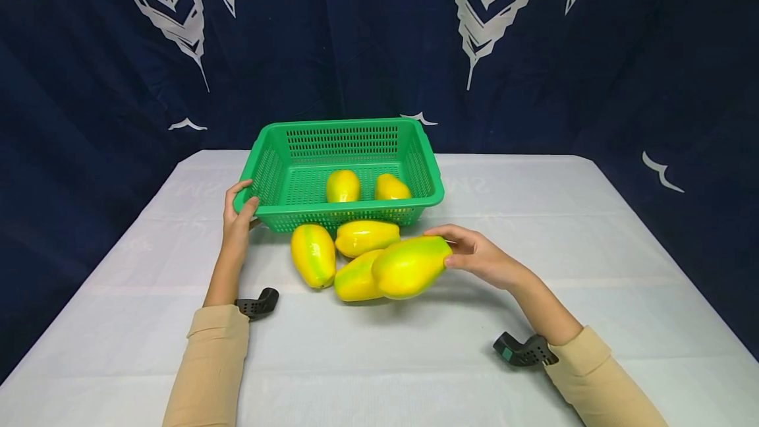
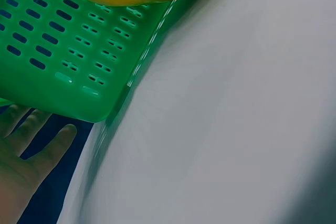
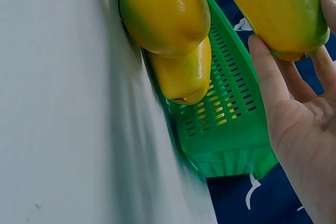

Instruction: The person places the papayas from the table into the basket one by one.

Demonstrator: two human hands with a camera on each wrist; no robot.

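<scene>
My right hand (image 1: 487, 262) grips a yellow-green papaya (image 1: 410, 269) by its right end, thumb near its front and fingers behind. This papaya is held above the table and partly covers another papaya (image 1: 358, 279) lying there. In the right wrist view, the fingers and thumb surround the end of the held fruit (image 3: 286, 14). My left hand (image 1: 237, 216) grips the front left corner of a green plastic basket (image 1: 350, 125), the thumb on its rim. Two papayas (image 1: 342, 187) lie inside the basket. Before its front wall are a papaya (image 1: 313, 256) at left and one lying sideways (image 1: 367, 237).
A white cloth covers the table (image 1: 563, 229), which stretches right of the basket and toward me. Behind it hangs a dark blue curtain (image 1: 367, 38) with white drawings. Each wrist bears a black camera mount (image 1: 258, 304).
</scene>
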